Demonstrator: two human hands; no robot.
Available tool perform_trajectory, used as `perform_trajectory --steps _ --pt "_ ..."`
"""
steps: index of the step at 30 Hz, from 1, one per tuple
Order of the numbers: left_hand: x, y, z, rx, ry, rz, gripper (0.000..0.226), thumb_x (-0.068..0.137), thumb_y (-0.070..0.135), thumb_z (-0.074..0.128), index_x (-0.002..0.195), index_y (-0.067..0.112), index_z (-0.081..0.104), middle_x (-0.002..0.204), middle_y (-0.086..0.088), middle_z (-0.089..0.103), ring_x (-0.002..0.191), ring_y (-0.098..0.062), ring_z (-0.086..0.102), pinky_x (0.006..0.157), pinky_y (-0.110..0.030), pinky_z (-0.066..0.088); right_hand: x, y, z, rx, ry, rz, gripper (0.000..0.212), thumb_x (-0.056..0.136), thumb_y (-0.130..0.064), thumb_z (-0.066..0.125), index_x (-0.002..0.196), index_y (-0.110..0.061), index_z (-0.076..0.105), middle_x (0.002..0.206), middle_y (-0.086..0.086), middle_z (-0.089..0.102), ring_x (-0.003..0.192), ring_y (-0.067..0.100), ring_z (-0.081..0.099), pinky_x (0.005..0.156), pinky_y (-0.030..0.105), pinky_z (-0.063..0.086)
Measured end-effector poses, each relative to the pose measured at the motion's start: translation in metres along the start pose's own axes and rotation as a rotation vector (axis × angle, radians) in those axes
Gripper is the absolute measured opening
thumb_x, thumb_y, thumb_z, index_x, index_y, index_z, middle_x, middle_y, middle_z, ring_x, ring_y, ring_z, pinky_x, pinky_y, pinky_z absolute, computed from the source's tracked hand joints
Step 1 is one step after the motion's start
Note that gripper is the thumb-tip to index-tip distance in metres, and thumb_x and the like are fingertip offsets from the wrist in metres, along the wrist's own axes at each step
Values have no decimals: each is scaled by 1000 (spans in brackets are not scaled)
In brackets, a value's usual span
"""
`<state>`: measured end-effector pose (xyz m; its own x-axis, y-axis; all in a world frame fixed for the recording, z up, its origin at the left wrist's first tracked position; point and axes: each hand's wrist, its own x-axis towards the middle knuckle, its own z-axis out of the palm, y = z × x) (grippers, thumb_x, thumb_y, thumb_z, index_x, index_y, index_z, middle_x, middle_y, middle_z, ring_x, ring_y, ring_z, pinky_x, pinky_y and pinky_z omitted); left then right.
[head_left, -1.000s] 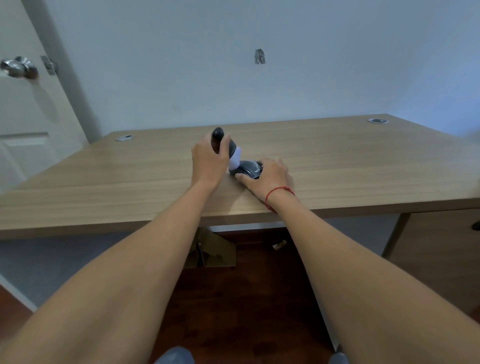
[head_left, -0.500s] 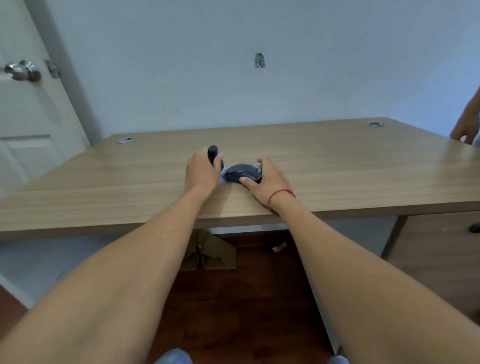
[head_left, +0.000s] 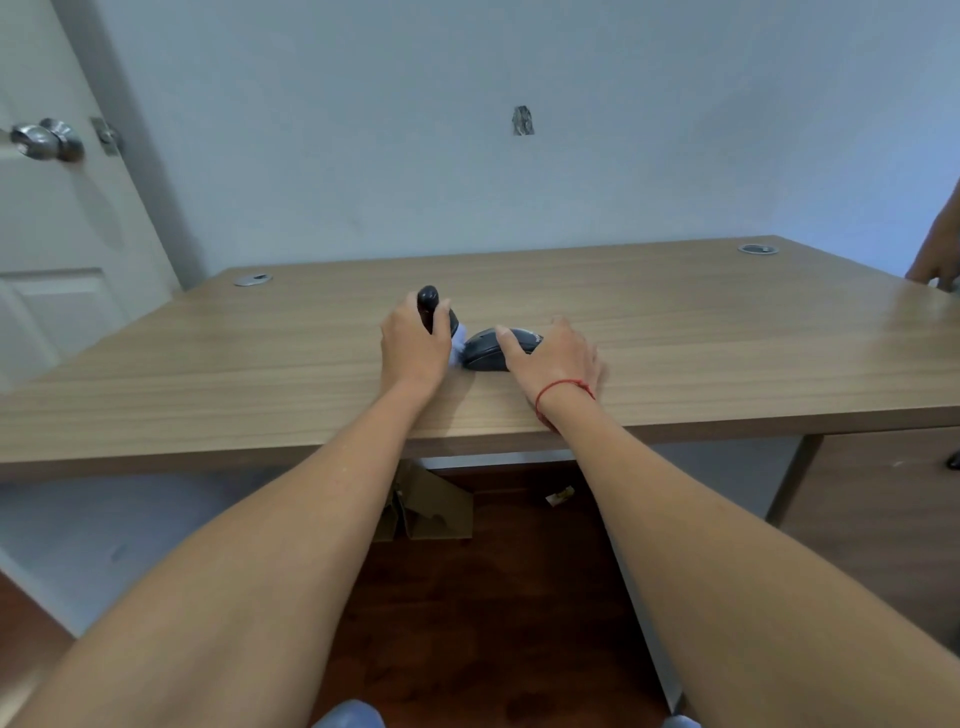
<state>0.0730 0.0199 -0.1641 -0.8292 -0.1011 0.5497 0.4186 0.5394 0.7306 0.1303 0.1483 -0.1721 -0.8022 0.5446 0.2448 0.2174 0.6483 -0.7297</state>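
One wide-angle camera, worn on the head, looks forward and down along both forearms. The desk (head_left: 727, 332) crosses the middle of the view at arm's reach. Near the centre, the left hand (head_left: 415, 353) grips a black handle (head_left: 428, 301) and the right hand (head_left: 556, 358) holds a mouse (head_left: 483, 353). The wall (head_left: 623, 130) fills 12 o'clock, a door (head_left: 52, 234) stands at 10 o'clock, and the floor (head_left: 467, 623) lies at 6 o'clock.

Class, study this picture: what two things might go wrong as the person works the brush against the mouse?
1. The mouse lies near the front edge of the desk; a hard push from the brush in the left hand might slide it off.
2. The right hand covers only its right side, so it may twist loose.
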Motion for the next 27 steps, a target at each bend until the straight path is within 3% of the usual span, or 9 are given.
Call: perform_trajectory --steps 3,7,12,16,19,24,27 --pt "3 4 2 -27 32 3 19 96 24 52 83 10 52 80 -6 56 75 -21 49 64 -19 30 3 1 0 20 -41 -22 62 90 -59 51 129 -10 51 124 9 65 125 30 52 119 45 22" --pt "6 4 6 -8 -13 12 20 96 25 53 86 8 56 82 -6 57 77 -21 50 69 -28 35 3 1 -2 48 -94 -39 56 94 -53 49 133 -13 48 126 8 64 128 29 50 121 45 18" --pt "1 -2 5 -14 -47 53 31 93 28 55 75 2 55 72 -8 58 69 -22 50 63 -32 39 10 2 3 10 -27 -13 43 101 -43 36 124 -12 57 121 10 66 121 31 55 113 44 30" --pt "1 7 -1 -92 55 36 32 92 28 57 73 1 56 66 -5 56 65 -21 50 59 -25 35 12 3 9 -18 -77 -46 52 97 -54 35 120 -16 62 117 7 67 118 29 56 114 46 28" --pt "0 15 0 -144 116 60 30 90 28 59 74 3 60 63 -2 59 61 -18 54 62 -25 42 14 4 10 -63 -114 -58 54 95 -58 38 125 -18 59 123 6 66 122 29 55 116 49 25" --pt "-2 0 -1 105 37 60 31 91 29 56 81 0 61 75 -12 63 71 -27 54 66 -32 41 13 3 9 -74 -130 -75 52 96 -58 38 124 -21 60 124 5 66 121 28 55 115 48 27" --pt "1 0 -7 60 86 104 36 92 31 57 73 1 58 66 -8 59 65 -26 53 63 -29 37 13 3 9 -80 -135 -78 50 96 -57 38 122 -21 61 122 5 67 119 28 56 114 47 28"
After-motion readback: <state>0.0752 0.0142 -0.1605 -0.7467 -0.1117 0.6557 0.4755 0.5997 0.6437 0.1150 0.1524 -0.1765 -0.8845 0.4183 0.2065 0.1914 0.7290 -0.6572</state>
